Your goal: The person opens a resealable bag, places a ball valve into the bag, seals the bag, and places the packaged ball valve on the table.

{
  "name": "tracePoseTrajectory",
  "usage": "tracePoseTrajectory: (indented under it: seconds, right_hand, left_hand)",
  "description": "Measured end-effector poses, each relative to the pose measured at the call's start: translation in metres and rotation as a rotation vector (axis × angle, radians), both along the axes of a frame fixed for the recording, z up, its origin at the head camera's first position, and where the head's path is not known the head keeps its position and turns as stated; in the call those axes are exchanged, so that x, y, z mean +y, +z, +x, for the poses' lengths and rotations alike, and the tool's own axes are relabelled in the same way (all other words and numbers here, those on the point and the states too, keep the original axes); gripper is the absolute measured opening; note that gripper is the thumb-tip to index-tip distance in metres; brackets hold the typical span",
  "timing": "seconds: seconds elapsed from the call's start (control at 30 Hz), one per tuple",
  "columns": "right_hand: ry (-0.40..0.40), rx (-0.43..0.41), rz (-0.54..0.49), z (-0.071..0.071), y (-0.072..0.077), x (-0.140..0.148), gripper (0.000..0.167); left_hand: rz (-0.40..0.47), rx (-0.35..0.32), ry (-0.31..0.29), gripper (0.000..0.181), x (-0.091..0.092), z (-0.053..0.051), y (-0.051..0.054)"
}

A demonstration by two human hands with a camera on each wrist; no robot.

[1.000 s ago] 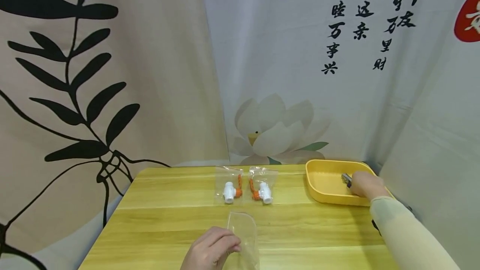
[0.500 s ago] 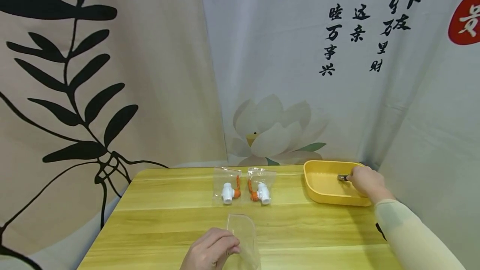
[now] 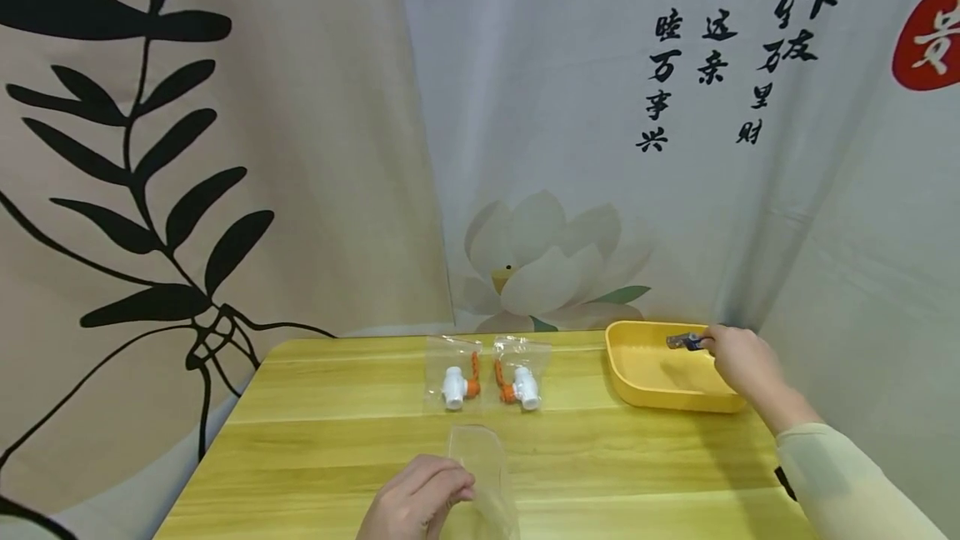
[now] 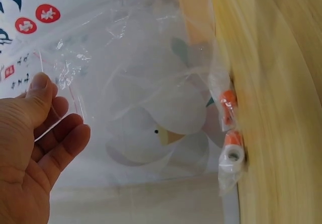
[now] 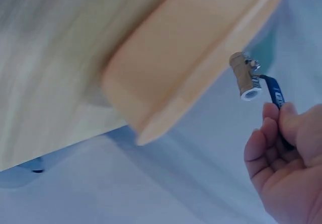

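My left hand point(image 3: 422, 497) pinches a clear plastic bag point(image 3: 483, 473) near the front of the table. In the left wrist view the bag point(image 4: 146, 73) hangs spread from the thumb and fingers, and nothing shows inside it. My right hand point(image 3: 746, 363) pinches the blue lever of a small metal ball valve point(image 3: 681, 342) above the yellow tray. The right wrist view shows the valve point(image 5: 245, 76) hanging free, with its blue handle point(image 5: 274, 90) between thumb and fingers.
At the back stand two white valves with orange handles, a left one point(image 3: 454, 387) and a right one point(image 3: 527, 387), each in a clear bag. A yellow tray point(image 3: 678, 400) sits at the back right of the wooden table point(image 3: 337, 432). Behind hangs a printed curtain point(image 3: 345, 148).
My right hand has lifted the ball valve from inside the yellow tray to above it. My left hand still holds the bag in nearly the same place.
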State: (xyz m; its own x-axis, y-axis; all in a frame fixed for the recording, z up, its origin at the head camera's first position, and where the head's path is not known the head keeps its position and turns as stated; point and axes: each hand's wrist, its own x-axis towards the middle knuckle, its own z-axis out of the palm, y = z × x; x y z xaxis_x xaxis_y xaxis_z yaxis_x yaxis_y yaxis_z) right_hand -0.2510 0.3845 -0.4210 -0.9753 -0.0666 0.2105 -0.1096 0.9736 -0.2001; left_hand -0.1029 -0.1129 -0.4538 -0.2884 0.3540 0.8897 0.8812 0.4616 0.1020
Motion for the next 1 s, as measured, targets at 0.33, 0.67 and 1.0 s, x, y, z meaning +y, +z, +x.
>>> tracePoseTrajectory:
  seconds: [0.33,0.67,1.0]
  right_hand:
    - [0.277,0.480,-0.108,0.062,0.038,-0.070,0.009]
    - [0.679,0.786,-0.179,0.106,0.076,-0.142,0.045]
    - [0.890,0.778,-0.085,0.123,0.080,-0.187,0.032]
  left_hand:
    - [-0.133,-0.055,0.056,0.010,0.002,-0.004,0.011]
    - [-0.239,-0.008,0.050,0.009,0.012,-0.012,0.021]
    - [-0.367,0.047,0.083,0.013,0.024,-0.013,0.036]
